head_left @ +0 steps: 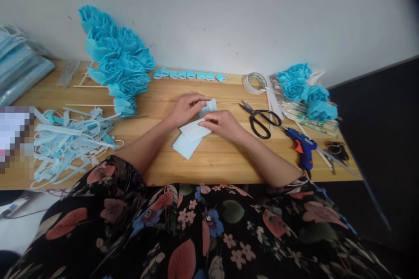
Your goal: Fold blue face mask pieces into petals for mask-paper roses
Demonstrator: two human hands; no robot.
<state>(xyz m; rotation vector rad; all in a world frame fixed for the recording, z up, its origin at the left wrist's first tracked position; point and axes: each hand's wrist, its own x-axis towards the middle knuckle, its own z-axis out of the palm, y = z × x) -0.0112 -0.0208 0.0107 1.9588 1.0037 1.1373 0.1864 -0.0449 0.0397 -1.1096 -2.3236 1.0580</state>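
Above the middle of the table my left hand [187,108] has its thumb and fingers closed on a small pale blue fabric piece [212,105], which looks folded. Beside it, my right hand [225,124] pinches the edge of a pale, nearly white fabric rectangle [194,130]. That rectangle overlaps a small stack of light blue fabric pieces [187,146] lying on the wood. Part of the folded piece is hidden behind the fingers.
On the left are blue fabric flowers [118,52] on sticks and a heap of cut mask strips [70,144]. Rolled blue pieces [186,74] line the back. Scissors [260,120], a tape roll [255,83], a blue glue gun [303,146] and more flowers [306,87] lie right.
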